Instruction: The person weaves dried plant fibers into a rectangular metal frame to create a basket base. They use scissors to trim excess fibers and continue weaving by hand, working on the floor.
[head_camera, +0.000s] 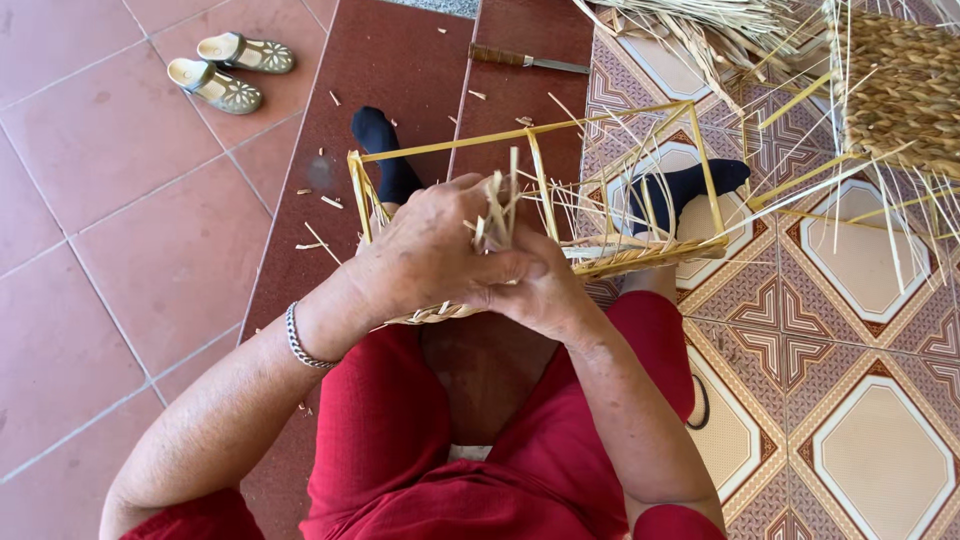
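Note:
A box-shaped frame of pale yellow cane (610, 125) rests over my knees, with loose straw strands woven along its near rim (640, 255). My left hand (425, 250) lies across the near edge and pinches a tuft of straw strands (497, 215) that stick upward. My right hand (550, 290) sits just under and behind it, fingers closed on the same braided edge. A silver bracelet is on my left wrist. My feet in black socks show through the frame.
A knife with a wooden handle (525, 60) lies on the red floor ahead. A pair of pale sandals (230, 70) sits at the upper left. A heap of straw (700, 25) and a woven basket piece (900, 85) lie at the upper right on patterned tiles.

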